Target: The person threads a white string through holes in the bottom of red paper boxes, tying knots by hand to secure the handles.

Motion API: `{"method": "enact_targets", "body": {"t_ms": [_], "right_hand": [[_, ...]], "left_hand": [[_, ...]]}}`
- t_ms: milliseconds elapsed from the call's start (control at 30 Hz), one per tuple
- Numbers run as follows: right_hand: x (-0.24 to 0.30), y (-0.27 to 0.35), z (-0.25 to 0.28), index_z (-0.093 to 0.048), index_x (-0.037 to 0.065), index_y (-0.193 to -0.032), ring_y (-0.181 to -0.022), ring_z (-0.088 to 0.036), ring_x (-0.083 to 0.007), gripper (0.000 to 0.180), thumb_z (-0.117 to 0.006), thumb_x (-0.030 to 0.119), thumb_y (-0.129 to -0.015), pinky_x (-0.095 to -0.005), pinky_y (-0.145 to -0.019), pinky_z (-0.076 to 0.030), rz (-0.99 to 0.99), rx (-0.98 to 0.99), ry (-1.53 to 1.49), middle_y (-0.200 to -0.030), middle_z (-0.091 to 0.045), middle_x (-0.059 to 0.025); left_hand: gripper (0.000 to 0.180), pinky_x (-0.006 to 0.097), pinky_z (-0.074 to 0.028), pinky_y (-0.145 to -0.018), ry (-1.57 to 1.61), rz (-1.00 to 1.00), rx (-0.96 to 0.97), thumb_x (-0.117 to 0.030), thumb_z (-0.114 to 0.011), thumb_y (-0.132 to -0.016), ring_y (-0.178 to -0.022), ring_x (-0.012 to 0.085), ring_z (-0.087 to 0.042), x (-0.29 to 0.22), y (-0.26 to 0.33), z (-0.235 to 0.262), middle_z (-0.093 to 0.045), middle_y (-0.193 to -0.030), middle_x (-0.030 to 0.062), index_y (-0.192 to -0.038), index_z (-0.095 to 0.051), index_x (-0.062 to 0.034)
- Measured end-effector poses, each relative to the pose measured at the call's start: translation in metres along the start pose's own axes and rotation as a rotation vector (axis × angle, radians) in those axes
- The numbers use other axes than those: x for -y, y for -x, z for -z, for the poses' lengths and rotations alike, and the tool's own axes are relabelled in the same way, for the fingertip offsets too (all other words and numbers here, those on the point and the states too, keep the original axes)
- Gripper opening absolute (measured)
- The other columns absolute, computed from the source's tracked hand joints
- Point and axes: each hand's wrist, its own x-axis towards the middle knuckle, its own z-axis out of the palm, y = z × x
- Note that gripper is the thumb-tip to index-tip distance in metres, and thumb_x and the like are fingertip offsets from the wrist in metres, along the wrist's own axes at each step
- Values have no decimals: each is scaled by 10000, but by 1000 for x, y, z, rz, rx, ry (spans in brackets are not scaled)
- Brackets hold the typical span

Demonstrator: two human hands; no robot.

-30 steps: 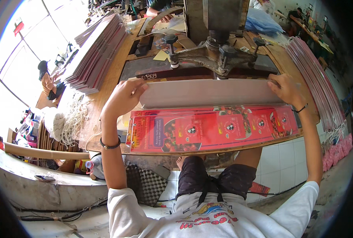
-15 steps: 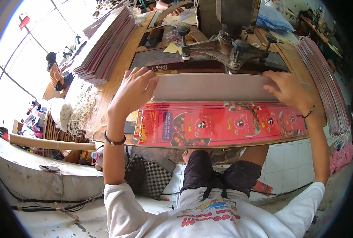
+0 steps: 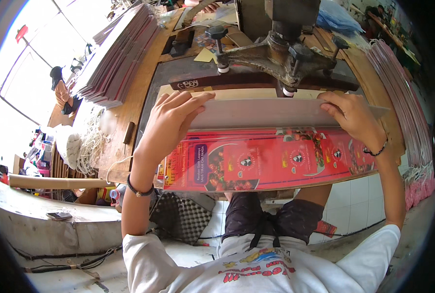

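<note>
A red printed sheet (image 3: 271, 158) with food pictures lies under a clear glossy layer along the table's near edge. Behind it, a long grey panel (image 3: 261, 114) stands tilted up along its far side; whether the two are one piece I cannot tell. My left hand (image 3: 174, 115) grips the panel's upper edge near its left end, fingers over the top and the thumb partly hidden. Toward the other end, my right hand (image 3: 349, 116) pinches the same edge with curled fingers. Just beyond stands a metal press head (image 3: 276, 58) with a dark bar (image 3: 256, 80) below.
A tall stack of folded sheets (image 3: 115, 58) fills the table's left side, with white cords (image 3: 93, 144) hanging beside it. Another stack (image 3: 400, 102) stands at the right. A small dark bar (image 3: 129, 132) lies left of my left hand. One person (image 3: 61, 93) sits at far left.
My fingers have closed on the panel's upper edge, the right ones having been spread before. The panel and red sheet sit slightly nearer to me, and a pale strip shows behind the panel.
</note>
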Motion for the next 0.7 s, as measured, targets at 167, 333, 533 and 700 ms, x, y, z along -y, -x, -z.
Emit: {"method": "enact_targets", "body": {"t_ms": [167, 333, 533, 700], "right_hand": [[-1, -9, 0, -670, 66, -1076, -828, -669, -377, 246, -601, 269, -954, -444, -714, -526, -62, 14, -1, -934, -701, -162], [-6, -6, -5, -675, 79, -1091, -841, -676, -361, 261, -604, 287, -950, -443, -721, -533, -32, -29, 47, -957, -711, -144], [-9, -6, -10, -670, 81, -1077, -838, -673, -351, 258, -604, 294, -948, -438, -714, -527, -22, -44, 49, -954, -707, -131], [-10, 0, -15, -661, 74, -1068, -868, -658, -336, 259, -608, 296, -945, -426, -770, -512, 18, -136, 139, -949, -692, -112]], "left_hand": [[375, 380, -451, -825, -37, 49, 26, -27, -604, -907, -796, 293, -558, 5, -11, -2, -607, -835, 115, -1277, -640, -72], [362, 375, -442, -856, 4, 25, -31, -59, -610, -913, -832, 286, -571, 6, -8, -7, -622, -851, 108, -1272, -643, -80], [369, 392, -430, -865, -16, 51, 11, -163, -648, -910, -871, 289, -592, 14, -8, -7, -648, -907, 109, -1273, -643, -99], [412, 399, -413, -851, 17, 25, -26, -271, -671, -904, -884, 314, -600, 12, -7, -9, -633, -893, 126, -1280, -634, -109]]}}
